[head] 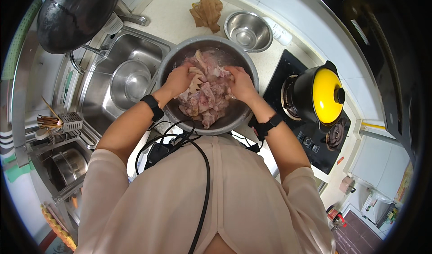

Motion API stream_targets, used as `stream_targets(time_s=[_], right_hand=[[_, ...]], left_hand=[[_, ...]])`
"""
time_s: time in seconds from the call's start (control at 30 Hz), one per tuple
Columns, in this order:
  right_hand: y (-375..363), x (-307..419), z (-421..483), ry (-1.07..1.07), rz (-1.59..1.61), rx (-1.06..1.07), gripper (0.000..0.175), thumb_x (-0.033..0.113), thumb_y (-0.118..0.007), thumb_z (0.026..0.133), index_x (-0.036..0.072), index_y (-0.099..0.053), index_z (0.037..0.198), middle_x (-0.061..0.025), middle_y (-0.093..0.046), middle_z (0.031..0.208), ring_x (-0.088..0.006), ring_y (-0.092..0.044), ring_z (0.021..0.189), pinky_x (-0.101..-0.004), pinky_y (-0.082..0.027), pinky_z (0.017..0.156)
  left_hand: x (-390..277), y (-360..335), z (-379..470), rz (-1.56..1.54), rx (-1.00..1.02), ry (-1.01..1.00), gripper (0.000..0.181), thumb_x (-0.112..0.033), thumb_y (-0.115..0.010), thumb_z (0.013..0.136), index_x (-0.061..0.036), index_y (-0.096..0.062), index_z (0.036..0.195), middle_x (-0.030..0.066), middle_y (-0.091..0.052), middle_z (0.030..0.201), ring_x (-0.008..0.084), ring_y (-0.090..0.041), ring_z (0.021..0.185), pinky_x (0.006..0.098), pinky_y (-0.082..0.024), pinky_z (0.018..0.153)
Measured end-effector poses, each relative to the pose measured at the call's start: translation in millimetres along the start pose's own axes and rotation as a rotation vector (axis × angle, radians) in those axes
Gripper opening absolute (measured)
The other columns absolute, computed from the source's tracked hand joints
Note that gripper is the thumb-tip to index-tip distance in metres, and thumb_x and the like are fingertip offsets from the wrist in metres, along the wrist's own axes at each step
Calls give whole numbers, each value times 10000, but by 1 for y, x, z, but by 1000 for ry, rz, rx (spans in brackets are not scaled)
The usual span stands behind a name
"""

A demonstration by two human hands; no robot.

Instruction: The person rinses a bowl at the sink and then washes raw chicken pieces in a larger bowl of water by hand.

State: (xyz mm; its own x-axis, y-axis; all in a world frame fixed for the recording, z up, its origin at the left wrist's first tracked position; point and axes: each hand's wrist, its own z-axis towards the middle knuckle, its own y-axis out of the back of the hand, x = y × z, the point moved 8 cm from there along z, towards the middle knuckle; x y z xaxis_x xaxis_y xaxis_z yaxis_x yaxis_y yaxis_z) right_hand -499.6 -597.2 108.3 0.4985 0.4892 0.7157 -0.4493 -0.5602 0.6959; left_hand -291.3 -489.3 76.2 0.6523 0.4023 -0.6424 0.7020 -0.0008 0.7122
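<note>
A large grey metal basin (251,68) stands before me on the counter, holding raw meat pieces (206,100) in some cloudy liquid. At the pile's left side, my left hand (178,80) has its fingers curled around pale pieces of meat. My right hand (242,84) grips the pile from the right, its fingertips partly hidden among the pieces. Both hands are inside the rim, apart from each other, and each wrist bears a black strap.
On the left, a steel sink (98,85) holds a metal bowl (131,80); a wok (76,18) hangs above. Behind the basin are a steel bowl (248,31) and crumpled brown bag (207,13). A yellow-lidded black pot (325,95) sits on the stove (287,63) at right. Black cables (206,179) cross my front.
</note>
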Motion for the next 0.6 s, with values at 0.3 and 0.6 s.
stream_targets(time_s=[0.3, 0.6], right_hand=[[-62, -13, -31, -239, -220, 394, 886, 244, -846, 732, 127, -426, 1503, -344, -342, 1505, -479, -511, 1299, -482, -468, 1083], [-85, -34, -25, -416, 405, 446, 538, 72, -770, 763, 68, -591, 1270, -251, -588, 1293, -404, -651, 1080, -410, -535, 970]], left_hand=[[29, -33, -23, -7, 208, 197, 1046, -196, -861, 762, -61, -233, 1588, 319, -551, 1390, 395, -594, 1257, 397, -479, 1044], [22, -52, -24, -380, 241, 275, 617, -189, -759, 878, -12, -533, 1425, 143, -706, 1133, 236, -672, 983, 338, -545, 826]])
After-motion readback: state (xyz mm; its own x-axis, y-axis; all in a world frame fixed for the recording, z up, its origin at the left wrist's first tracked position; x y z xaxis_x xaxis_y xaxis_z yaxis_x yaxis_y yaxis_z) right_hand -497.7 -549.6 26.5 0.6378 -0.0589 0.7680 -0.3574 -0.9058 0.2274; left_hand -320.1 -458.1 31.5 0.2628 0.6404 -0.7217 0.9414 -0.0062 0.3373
